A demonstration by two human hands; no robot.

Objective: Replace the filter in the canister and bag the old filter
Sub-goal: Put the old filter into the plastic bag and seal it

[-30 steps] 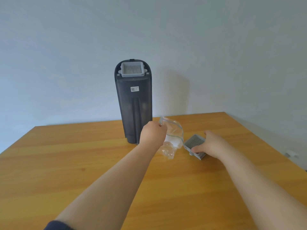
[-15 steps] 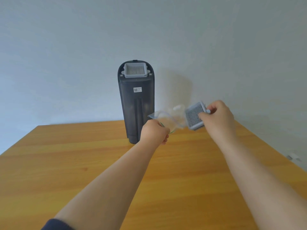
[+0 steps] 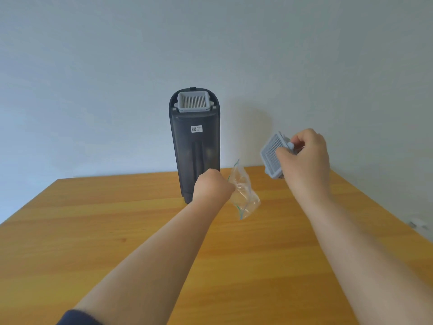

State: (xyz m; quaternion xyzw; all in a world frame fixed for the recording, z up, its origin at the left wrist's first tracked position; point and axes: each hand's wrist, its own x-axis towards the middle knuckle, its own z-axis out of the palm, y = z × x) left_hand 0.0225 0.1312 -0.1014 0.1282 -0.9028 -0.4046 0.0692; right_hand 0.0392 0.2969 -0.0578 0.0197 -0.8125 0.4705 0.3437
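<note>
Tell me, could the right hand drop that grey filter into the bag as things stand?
Probably not yet: the right hand holds the filter clear, but the bag hangs crumpled from the left hand.

canister on table, bag right

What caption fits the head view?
Left hand holds a plastic bag; right hand lifts a filter beside the canister.

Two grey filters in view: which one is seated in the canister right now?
The filter at the top of the dark canister is seated. The other filter is held in the air by the right hand, beside the plastic bag.
</note>
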